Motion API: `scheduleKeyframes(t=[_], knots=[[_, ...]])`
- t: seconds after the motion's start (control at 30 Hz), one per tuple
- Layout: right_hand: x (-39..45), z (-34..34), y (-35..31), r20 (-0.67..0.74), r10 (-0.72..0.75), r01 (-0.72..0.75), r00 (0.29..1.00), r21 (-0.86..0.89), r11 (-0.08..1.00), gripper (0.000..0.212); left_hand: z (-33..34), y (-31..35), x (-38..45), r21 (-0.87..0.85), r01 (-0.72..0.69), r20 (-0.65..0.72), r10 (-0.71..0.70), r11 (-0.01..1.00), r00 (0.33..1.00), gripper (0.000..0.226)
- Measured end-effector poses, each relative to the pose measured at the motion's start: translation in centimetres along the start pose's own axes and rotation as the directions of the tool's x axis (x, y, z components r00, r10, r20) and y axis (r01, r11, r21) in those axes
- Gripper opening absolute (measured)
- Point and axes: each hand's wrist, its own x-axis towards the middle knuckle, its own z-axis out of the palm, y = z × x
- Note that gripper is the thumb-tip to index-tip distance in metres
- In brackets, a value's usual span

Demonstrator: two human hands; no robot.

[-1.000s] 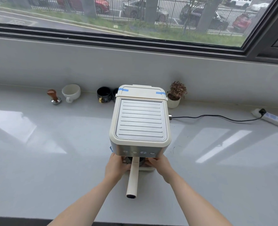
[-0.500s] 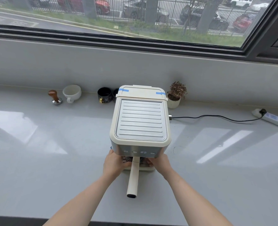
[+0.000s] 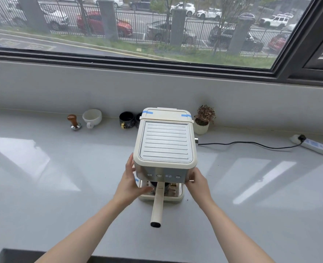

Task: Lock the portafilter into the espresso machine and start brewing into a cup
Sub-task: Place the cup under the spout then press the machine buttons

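The cream espresso machine point(image 3: 165, 143) stands mid-counter, its silver button panel facing me. The portafilter point(image 3: 157, 204) sits under the front, and its cream handle sticks straight out toward me. A dark cup with gold trim point(image 3: 173, 185) peeks out on the drip tray point(image 3: 177, 197), mostly hidden by the machine. My left hand point(image 3: 131, 180) presses on the machine's left side, fingers spread up the wall and thumb near the portafilter head. My right hand point(image 3: 197, 180) grips the right front corner. Neither hand touches the handle.
Along the back wall stand a wooden-knobbed tamper point(image 3: 73, 122), a white cup point(image 3: 92, 117), two dark mugs point(image 3: 127, 119) and a small potted plant point(image 3: 203, 119). A black cord point(image 3: 251, 143) runs right to a power strip point(image 3: 312, 145). The counter's front edge point(image 3: 14, 252) is close to me.
Both hands left the portafilter head under the machine and spread out to the machine's left side and right front corner. The handle stays pointing at me.
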Motion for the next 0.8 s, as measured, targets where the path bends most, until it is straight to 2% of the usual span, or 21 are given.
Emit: scheduleKeyframes(t=[0.13, 0.23, 0.43, 0.8], knots=[[-1.3, -0.6, -0.9, 0.003, -0.159, 0.159, 0.987, 0.015, 0.987, 0.077, -0.9, 1.7, -0.8, 0.066, -0.087, -0.081, 0.092, 0.994, 0.992, 0.121], [-2.2, -0.2, -1.2, 0.025, -0.299, 0.300, 0.954, -0.026, 0.954, 0.099, -1.0, 3.2, -0.8, 0.142, -0.124, -0.155, 0.145, 0.982, 0.977, 0.119], [-3.1, 0.7, -2.6, -0.077, -0.350, 0.348, 0.934, -0.037, 0.937, 0.116, -1.0, 3.9, -0.9, 0.223, -0.149, -0.154, 0.186, 0.963, 0.971, 0.119], [-3.2, 1.7, -3.1, -0.179, -0.304, 0.309, 0.936, 0.003, 0.951, 0.118, -1.2, 4.3, -1.2, 0.247, -0.123, -0.156, 0.164, 0.961, 0.974, 0.112]])
